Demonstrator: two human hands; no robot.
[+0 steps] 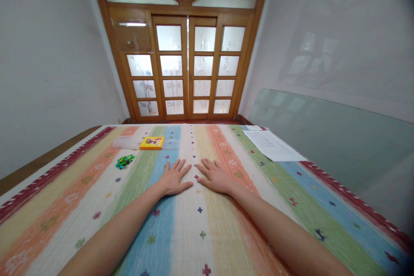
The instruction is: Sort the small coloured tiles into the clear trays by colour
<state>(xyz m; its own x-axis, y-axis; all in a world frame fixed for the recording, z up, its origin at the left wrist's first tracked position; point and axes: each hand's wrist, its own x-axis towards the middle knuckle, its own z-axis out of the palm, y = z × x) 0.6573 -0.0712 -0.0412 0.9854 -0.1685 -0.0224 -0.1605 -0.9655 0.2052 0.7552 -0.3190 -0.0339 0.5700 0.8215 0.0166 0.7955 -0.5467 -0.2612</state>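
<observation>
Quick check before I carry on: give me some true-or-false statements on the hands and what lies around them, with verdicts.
1. The left hand and right hand rest on the striped tablecloth. True.
2. The left hand is clenched. False: it is spread open.
3. The heap of small, mostly green pieces lies left of both hands. True.
4. That heap lies inside the yellow box. False: it lies on the cloth, apart from the box.
5. The hands overlap. False: bare cloth shows between them.
</observation>
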